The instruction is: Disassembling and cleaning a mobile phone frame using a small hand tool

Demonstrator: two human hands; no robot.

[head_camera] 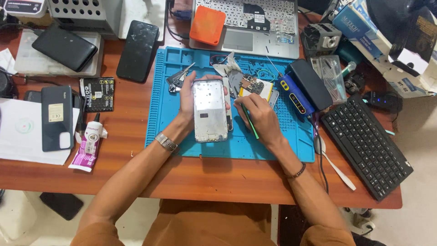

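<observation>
While the left hand point(190, 101) wraps around the phone frame point(210, 111) from its left edge, thumb over the top, the right hand point(260, 118) pinches a thin green tool point(249, 122) just right of that grip, its tip near the frame's right edge. The frame hangs over the blue mat point(168, 114), long axis running away from the person, metal inner face up. One circuit board point(251, 84) lies on the mat just beyond the right hand, one pair of tweezers point(180, 77) beyond the left. A clear box point(332, 77) sits further right; its contents cannot be told. Two dark phones point(137, 50) lie far left of the grip, and one black keyboard point(366, 146) far right.
</observation>
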